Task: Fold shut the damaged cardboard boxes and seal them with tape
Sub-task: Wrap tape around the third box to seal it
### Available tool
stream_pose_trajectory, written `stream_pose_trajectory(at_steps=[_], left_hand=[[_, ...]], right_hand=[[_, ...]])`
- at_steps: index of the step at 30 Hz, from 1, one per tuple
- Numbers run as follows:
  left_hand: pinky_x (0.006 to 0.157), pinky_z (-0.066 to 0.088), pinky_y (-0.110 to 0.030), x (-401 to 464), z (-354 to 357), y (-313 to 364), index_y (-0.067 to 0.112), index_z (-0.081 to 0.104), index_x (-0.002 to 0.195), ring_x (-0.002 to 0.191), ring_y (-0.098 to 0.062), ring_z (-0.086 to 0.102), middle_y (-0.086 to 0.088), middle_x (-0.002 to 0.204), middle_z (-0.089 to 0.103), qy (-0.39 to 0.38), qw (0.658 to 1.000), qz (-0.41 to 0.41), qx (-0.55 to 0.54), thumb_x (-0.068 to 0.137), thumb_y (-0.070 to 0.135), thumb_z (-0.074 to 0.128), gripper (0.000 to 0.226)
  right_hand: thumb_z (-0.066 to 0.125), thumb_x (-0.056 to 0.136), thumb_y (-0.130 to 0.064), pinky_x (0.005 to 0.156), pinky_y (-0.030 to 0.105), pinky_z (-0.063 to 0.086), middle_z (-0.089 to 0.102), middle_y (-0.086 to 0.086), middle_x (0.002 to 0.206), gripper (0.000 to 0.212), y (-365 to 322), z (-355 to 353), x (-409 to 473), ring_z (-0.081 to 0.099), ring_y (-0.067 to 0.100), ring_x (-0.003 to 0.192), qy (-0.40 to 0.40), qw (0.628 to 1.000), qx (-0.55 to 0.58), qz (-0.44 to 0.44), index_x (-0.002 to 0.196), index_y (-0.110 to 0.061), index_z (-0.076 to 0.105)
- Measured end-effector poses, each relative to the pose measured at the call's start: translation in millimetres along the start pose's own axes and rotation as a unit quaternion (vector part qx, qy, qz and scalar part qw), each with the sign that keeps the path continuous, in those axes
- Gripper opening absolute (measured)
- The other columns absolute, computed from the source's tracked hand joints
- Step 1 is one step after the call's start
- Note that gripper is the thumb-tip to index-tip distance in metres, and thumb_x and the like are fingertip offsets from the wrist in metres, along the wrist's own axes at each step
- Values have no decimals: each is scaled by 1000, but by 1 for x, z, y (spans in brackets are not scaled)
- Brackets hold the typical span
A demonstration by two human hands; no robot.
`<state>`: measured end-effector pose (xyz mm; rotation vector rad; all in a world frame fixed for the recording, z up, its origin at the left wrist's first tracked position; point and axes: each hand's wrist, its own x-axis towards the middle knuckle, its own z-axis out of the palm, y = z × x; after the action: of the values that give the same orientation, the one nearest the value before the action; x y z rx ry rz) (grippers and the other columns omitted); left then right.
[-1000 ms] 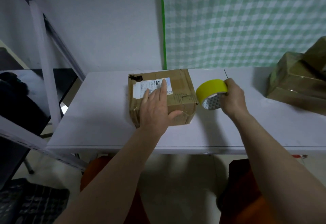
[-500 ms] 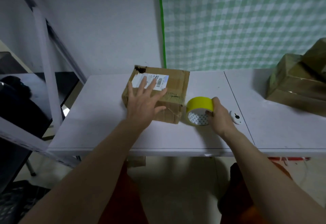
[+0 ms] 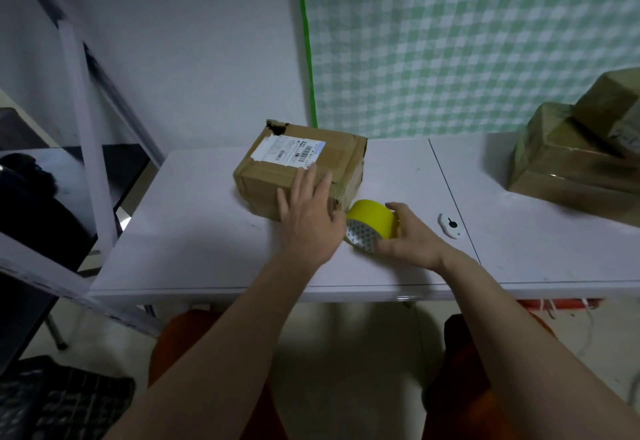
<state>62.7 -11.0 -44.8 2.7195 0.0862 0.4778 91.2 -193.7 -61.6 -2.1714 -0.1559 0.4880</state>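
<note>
A brown cardboard box [image 3: 277, 169] with a white shipping label and a torn hole at its far left corner lies turned at an angle on the white table [image 3: 194, 231]. My left hand [image 3: 310, 218] is in front of its near corner, fingers straight, fingertips over the box's near edge. Just right of it, my right hand [image 3: 410, 242] grips a yellow tape roll [image 3: 372, 221] that stands on edge on the table, beside the box's near right corner.
A small white cutter [image 3: 449, 226] lies on the table right of the tape. Taped brown boxes [image 3: 575, 166] are stacked at the far right. A grey metal rack frame [image 3: 86, 121] stands at the left. A green checked cloth hangs behind.
The box has turned and shifted away. My left hand slid back from the label to the box's near corner. My right hand brought the tape roll down onto the table beside the box.
</note>
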Motion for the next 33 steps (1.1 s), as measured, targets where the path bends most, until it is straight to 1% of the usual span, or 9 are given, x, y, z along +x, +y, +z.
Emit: stream_pose_trajectory(at_steps=[3, 7, 11, 14, 17, 21, 27, 30, 33], left_hand=[[117, 2, -53, -2, 13, 14, 23, 32, 147, 148, -21, 3, -3, 159, 17, 1, 1000, -28, -1, 87, 65, 39, 74], [115, 9, -55, 1, 20, 12, 24, 38, 144, 146, -25, 11, -5, 157, 24, 23, 999, -28, 12, 78, 70, 54, 82], [113, 17, -60, -1, 16, -7, 20, 51, 135, 142, -28, 24, -8, 150, 37, 41, 999, 4, -33, 79, 47, 67, 64], [105, 31, -62, 0, 6, -30, 16, 57, 125, 134, -30, 36, -10, 141, 46, 50, 995, 49, -66, 74, 47, 63, 60], [103, 38, -53, 1, -4, -54, 10, 61, 119, 126, -29, 43, -13, 133, 49, 49, 989, 105, -95, 72, 46, 65, 59], [108, 35, -48, 2, -12, -62, 10, 62, 118, 130, -31, 41, -14, 133, 48, 37, 988, 112, -99, 70, 45, 67, 59], [106, 39, -41, -26, -3, -29, 10, 51, 129, 125, -29, 40, -16, 139, 36, 135, 967, -105, -188, 71, 36, 72, 67], [78, 49, -11, -36, 0, -5, 7, 43, 131, 96, -10, 54, -10, 127, 46, 105, 892, -277, -341, 77, 16, 77, 64], [80, 53, -25, -36, 13, 0, 14, 36, 135, 97, -17, 62, -10, 115, 60, 47, 800, -367, -473, 80, 20, 74, 67]], right_hand=[[60, 83, -4, 92, 28, 40, 48, 4, 129, 61, 7, -14, -3, 46, 18, 120, 48, 994, 93, -43, 139, -15, 39], [46, 84, 2, 98, 34, 35, 53, 18, 128, 42, 29, -33, 5, 43, 35, 121, 288, 955, -74, 0, 124, -8, 57], [45, 94, -17, 102, 44, 29, 40, 19, 138, 42, 45, -33, 11, 29, 38, 127, 209, 943, -219, 140, 136, -17, 46], [42, 96, -14, 98, 42, 33, 45, 19, 132, 34, 52, -23, 14, 36, 39, 120, 199, 945, -237, 106, 127, -15, 56], [43, 89, 3, 94, 39, 38, 53, 19, 121, 37, 55, -14, 16, 41, 38, 112, 214, 955, -201, 40, 116, -11, 66], [57, 88, 0, 83, 26, 44, 58, 14, 113, 43, 44, -8, 17, 55, 28, 104, 169, 984, -38, 28, 129, -12, 56], [61, 80, 14, 70, 23, 50, 63, 13, 89, 30, 13, -1, 6, 57, 20, 77, 18, 932, 359, 52, 109, 8, 64], [52, 87, 11, 61, 17, 53, 63, 13, 86, 23, -7, 0, -1, 60, 17, 71, -13, 910, 414, 14, 108, 7, 61], [50, 90, 8, 64, 17, 53, 66, 15, 89, 22, -26, 4, -3, 63, 16, 73, -4, 923, 380, -50, 107, 6, 63]])
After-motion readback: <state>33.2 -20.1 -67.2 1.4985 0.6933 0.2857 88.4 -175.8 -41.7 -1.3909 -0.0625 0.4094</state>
